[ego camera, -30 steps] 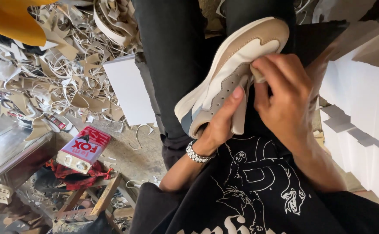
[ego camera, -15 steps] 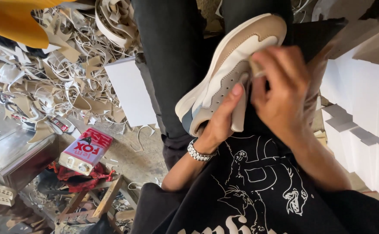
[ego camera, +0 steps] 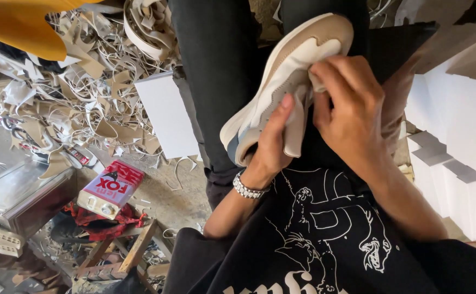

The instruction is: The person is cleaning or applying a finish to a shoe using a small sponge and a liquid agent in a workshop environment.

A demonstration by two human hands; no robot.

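A beige and white sneaker (ego camera: 298,60) lies tilted on my lap, toe pointing up and away, its thick white sole facing left. My left hand (ego camera: 273,141), with a metal bracelet on the wrist, grips the shoe's heel end from below, thumb pressed against its side. My right hand (ego camera: 349,111) pinches a small pale cloth (ego camera: 303,103) and presses it against the shoe's side near the middle. My dark trousers and black printed shirt fill the frame's lower half.
Piles of pale leather and card offcuts (ego camera: 80,92) cover the floor at left. A white board (ego camera: 167,114) leans by my leg. A red and white tin (ego camera: 110,188) sits on a red rag over a wooden stand. White stacked boxes (ego camera: 456,125) stand right.
My right hand has slid the cloth a little along the shoe's side. The left hand keeps the same grip, and the shoe has hardly shifted.
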